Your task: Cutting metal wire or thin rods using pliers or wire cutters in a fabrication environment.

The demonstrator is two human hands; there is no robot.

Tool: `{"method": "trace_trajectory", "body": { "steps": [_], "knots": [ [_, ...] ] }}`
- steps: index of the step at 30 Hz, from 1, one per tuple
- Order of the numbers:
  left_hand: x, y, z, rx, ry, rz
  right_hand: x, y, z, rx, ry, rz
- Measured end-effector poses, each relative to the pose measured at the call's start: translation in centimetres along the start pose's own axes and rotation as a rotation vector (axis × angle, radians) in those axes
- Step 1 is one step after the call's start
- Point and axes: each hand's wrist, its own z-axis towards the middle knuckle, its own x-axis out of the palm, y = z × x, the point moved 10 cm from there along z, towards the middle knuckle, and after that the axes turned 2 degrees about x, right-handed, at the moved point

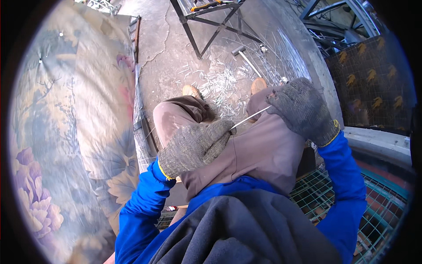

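Observation:
A thin, pale metal rod slants up from left to right over my lap, spanning the space between my two gloved hands. My left hand, in a grey knit glove with a yellow cuff edge, is closed around the rod's lower end. The upper end runs into my right hand, in a matching glove with worn, dark fingertips, whose fingers are curled over it. Inside the gloves, both ends of the rod are hidden.
Many short metal pieces litter the concrete between my shoes. A hammer lies beyond them, near a dark metal stand bearing an orange-and-black tool. Flowered sheeting covers the left; green wire mesh is at lower right.

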Motion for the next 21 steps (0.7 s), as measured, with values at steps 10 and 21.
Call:
{"method": "trace_trajectory", "body": {
  "steps": [10, 21],
  "knots": [
    [0.9, 0.0, -1.0, 0.027, -0.039, 0.328, 3.3, 0.4, -1.2, 0.082, 0.061, -0.007],
    [2.0, 1.1, -2.1, -0.114, 0.076, 0.449, 5.3, 1.4, 0.9, 0.129, 0.338, 0.07]
  ]
}}
